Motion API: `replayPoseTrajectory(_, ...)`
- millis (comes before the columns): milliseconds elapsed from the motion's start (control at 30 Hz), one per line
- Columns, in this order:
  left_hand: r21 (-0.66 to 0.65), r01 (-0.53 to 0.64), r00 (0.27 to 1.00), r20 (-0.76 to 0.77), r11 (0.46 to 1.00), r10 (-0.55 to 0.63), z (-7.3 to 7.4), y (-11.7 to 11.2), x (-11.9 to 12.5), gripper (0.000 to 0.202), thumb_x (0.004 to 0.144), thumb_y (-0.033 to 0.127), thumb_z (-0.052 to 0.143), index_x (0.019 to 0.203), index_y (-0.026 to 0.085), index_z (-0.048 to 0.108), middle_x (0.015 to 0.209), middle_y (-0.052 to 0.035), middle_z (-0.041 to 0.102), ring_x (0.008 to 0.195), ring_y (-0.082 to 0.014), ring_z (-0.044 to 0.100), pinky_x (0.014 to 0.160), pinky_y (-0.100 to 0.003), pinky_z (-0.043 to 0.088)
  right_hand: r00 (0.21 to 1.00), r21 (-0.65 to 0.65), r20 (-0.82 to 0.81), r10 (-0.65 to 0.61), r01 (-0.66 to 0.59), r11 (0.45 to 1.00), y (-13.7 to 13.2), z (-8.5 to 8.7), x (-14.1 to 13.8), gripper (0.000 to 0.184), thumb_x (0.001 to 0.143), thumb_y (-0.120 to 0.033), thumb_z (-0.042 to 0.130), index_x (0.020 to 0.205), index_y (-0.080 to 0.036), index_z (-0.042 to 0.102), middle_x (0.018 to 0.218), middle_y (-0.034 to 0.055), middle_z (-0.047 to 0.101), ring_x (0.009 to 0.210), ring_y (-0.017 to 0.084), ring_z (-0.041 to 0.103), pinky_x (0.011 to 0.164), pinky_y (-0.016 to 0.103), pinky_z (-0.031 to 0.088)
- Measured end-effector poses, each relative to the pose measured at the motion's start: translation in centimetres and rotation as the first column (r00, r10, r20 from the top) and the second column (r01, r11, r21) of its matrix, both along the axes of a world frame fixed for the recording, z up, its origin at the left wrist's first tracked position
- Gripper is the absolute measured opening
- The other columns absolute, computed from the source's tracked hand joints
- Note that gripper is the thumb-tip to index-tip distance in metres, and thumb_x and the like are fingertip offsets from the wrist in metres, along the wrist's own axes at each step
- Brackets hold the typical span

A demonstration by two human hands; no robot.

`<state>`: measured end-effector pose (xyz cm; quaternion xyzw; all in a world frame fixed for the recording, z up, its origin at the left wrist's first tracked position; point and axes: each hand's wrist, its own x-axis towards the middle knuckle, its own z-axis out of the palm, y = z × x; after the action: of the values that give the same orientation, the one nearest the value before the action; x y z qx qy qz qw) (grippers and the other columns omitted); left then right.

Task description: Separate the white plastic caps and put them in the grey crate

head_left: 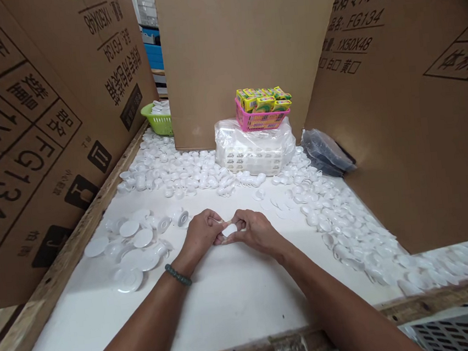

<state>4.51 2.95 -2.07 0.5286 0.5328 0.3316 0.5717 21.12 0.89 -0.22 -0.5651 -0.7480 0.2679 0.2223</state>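
Note:
Both my hands meet over the middle of the white table (229, 297). My left hand (200, 235) and my right hand (254, 230) are closed in a pinch on one small white plastic cap (230, 230) held between their fingertips. A green bead bracelet (178, 274) is on my left wrist. A group of flat white round lids (131, 246) lies just left of my left hand. Heaps of small white caps (176, 173) run along the back and down the right side (346, 225).
Tall cardboard boxes wall in the table at left (38, 122), back (241, 42) and right (408, 98). A pink basket of yellow-green packets (263, 112) sits on a clear bag of white parts (254, 151). A green basket (157, 119) and a dark bag (325, 153) stand behind.

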Motion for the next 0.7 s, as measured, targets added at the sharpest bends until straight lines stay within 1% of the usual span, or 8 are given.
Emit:
replayPoseTrajectory(100,0.001,0.059,0.998,0.031,0.998,-0.059,0.3,-0.2,-0.1,0.03,0.066,0.037,0.069,0.076,0.015,0.052,0.046,0.0042,0.054,0.042,-0.0097,0.052,0.042,-0.02,0.041,0.993,0.024,-0.069,0.1,-0.098,0.995,-0.2,0.1,0.3,0.032,0.066,-0.031,0.075,0.095,-0.025,0.063,0.081,-0.0015,0.053,0.074,0.012,0.049,0.064,0.024,0.039)
replayPoseTrajectory(200,-0.008,0.093,0.994,0.05,0.996,-0.093,0.6,-0.3,-0.2,0.033,0.063,0.036,0.072,0.078,0.015,0.052,0.047,0.0052,0.054,0.043,-0.0091,0.051,0.044,-0.019,0.04,0.987,0.024,-0.065,0.144,-0.143,0.989,0.1,0.1,0.5,0.022,0.069,-0.027,0.072,0.09,-0.025,0.065,0.079,-0.0017,0.052,0.073,0.012,0.05,0.064,0.024,0.038)
replayPoseTrajectory(233,-0.002,0.104,0.993,0.052,0.995,-0.104,0.6,-0.3,-0.3,0.034,0.062,0.035,0.073,0.08,0.015,0.052,0.048,0.0053,0.054,0.043,-0.0089,0.051,0.044,-0.019,0.04,0.991,0.019,-0.044,0.128,-0.127,0.992,0.2,0.1,0.6,0.019,0.068,-0.029,0.073,0.085,-0.023,0.065,0.076,-0.002,0.051,0.071,0.012,0.049,0.062,0.024,0.037)
replayPoseTrajectory(300,0.005,0.124,0.992,0.039,0.992,-0.124,0.4,-0.2,-0.3,0.037,0.06,0.034,0.074,0.083,0.016,0.051,0.05,0.0051,0.056,0.045,-0.0093,0.053,0.045,-0.02,0.041,0.997,-0.004,-0.014,0.07,-0.071,0.998,0.4,0.0,0.5,0.025,0.063,-0.036,0.075,0.077,-0.02,0.063,0.072,-0.0025,0.051,0.067,0.012,0.047,0.059,0.024,0.036)
replayPoseTrajectory(400,-0.021,0.12,0.993,0.006,0.993,-0.12,-0.1,0.0,-0.4,0.039,0.059,0.035,0.075,0.083,0.017,0.05,0.053,0.0037,0.059,0.047,-0.012,0.056,0.048,-0.024,0.047,1.0,-0.061,-0.02,-0.006,0.004,0.998,0.4,-0.1,0.4,0.032,0.061,-0.042,0.075,0.076,-0.019,0.059,0.072,-0.003,0.051,0.065,0.011,0.047,0.055,0.023,0.034)
replayPoseTrajectory(467,-0.043,0.106,0.994,0.001,0.993,-0.106,-0.3,0.1,-0.3,0.041,0.058,0.036,0.076,0.082,0.017,0.049,0.054,0.0032,0.06,0.048,-0.0137,0.058,0.049,-0.026,0.05,1.0,-0.072,-0.018,-0.024,0.023,0.997,0.2,-0.2,0.3,0.032,0.061,-0.041,0.075,0.077,-0.02,0.057,0.073,-0.003,0.051,0.066,0.012,0.048,0.055,0.023,0.035)
replayPoseTrajectory(600,-0.038,0.092,0.996,-0.009,0.995,-0.093,-0.4,0.0,-0.1,0.038,0.058,0.037,0.075,0.077,0.018,0.048,0.051,0.0031,0.059,0.048,-0.0143,0.058,0.047,-0.026,0.049,0.998,-0.004,0.044,-0.045,0.046,0.999,-0.2,-0.4,-0.3,0.027,0.064,-0.034,0.074,0.077,-0.019,0.056,0.073,-0.0017,0.053,0.068,0.013,0.048,0.058,0.024,0.035)
replayPoseTrajectory(700,0.012,0.06,0.998,-0.026,0.998,-0.06,-0.2,-0.3,-0.1,0.032,0.065,0.04,0.07,0.074,0.018,0.049,0.052,0.0017,0.06,0.047,-0.0137,0.058,0.045,-0.024,0.047,0.989,0.098,0.112,-0.091,0.08,0.992,-0.3,-0.5,-0.7,0.028,0.066,-0.039,0.072,0.071,-0.018,0.054,0.068,-0.001,0.051,0.067,0.013,0.048,0.057,0.025,0.034)
